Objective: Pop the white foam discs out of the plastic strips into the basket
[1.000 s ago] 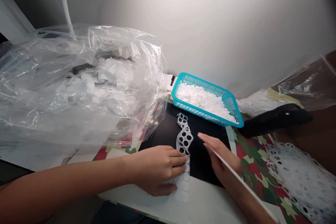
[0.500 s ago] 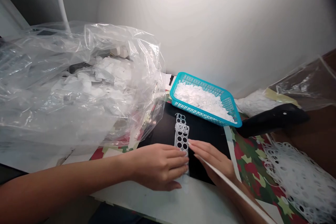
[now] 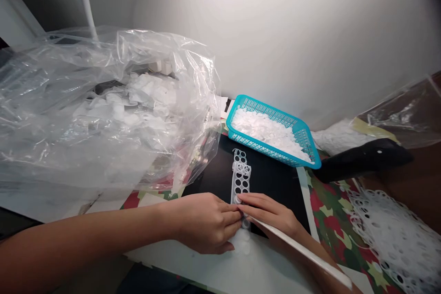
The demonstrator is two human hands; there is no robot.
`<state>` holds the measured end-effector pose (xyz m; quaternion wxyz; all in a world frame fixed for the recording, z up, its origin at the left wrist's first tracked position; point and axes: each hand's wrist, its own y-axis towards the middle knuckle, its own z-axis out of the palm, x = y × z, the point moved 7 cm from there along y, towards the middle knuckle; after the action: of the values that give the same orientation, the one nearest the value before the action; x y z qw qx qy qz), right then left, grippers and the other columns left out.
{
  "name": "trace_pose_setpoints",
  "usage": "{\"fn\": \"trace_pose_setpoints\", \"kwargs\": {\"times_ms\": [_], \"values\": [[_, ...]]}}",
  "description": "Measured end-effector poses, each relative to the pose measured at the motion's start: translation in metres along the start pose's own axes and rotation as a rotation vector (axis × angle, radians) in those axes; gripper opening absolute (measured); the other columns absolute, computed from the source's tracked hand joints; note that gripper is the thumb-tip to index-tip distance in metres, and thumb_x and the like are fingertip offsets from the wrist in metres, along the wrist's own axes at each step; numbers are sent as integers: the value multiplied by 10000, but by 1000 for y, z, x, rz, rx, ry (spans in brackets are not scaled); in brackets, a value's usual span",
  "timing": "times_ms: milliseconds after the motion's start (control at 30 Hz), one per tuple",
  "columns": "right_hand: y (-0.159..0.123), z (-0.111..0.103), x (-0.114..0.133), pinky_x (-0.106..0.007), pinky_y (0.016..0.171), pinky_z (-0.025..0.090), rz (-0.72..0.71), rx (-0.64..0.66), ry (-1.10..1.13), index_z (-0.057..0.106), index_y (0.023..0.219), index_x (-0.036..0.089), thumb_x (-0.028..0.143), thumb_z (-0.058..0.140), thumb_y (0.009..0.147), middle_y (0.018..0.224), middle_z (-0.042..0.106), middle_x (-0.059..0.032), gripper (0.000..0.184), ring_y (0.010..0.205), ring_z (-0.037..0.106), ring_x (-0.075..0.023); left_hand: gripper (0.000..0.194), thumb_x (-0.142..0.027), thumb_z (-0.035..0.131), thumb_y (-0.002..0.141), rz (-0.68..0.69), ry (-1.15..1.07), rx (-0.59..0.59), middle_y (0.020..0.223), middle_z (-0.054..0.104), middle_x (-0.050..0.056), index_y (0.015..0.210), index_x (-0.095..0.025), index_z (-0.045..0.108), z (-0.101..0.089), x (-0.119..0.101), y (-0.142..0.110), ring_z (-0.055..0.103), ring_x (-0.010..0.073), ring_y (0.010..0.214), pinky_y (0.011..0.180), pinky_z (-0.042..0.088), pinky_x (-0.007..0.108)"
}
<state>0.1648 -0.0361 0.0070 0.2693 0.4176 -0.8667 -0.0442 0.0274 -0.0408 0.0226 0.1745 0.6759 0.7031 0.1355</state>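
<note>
Head view: the left hand [image 3: 203,223] and right hand [image 3: 272,213] meet at the lower end of a white perforated strip [image 3: 241,177], which lies lengthwise on a black sheet [image 3: 275,193]. The left fingers [image 3: 227,216] are closed together and curved over the strip's lower end. The right fingers [image 3: 258,204] are extended and close side by side, with their tips on the strip. Whether either hand grips the strip cannot be determined. Loose white discs [image 3: 243,243] lie just below the hands on a white board [image 3: 272,266]. A teal plastic basket [image 3: 262,140], filled with white discs [image 3: 265,131], stands beyond the strip. A clear plastic bag [image 3: 69,78] holding white pieces lies to the left. Perforated white sheet scrap [image 3: 396,243] rests on camouflage-print cloth [image 3: 330,225] to the right.
</note>
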Motion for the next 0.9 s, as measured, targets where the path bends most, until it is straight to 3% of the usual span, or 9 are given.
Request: {"fn": "trace_pose_setpoints", "kwargs": {"times_ms": [367, 900], "values": [[6, -5, 4, -350, 987, 514, 1, -58, 53, 620, 1204, 138, 94, 545, 918, 1242, 625, -146, 299, 1170, 576, -211, 421, -314, 471, 888, 14, 72, 9, 1132, 672, 172, 1124, -6, 635, 1, -7, -1, 634, 245, 990, 759, 514, 311], [17, -14, 6, -301, 898, 551, 119, -95, 197, 670, 1119, 175, 106, 515, 928, 1158, 674, -111, 255, 1055, 636, -187, 409, -324, 494, 867, -24, -21, 77, 1150, 666, 163, 1122, -33, 626, 4, -4, -2, 646, 242, 963, 712, 491, 337]]}}
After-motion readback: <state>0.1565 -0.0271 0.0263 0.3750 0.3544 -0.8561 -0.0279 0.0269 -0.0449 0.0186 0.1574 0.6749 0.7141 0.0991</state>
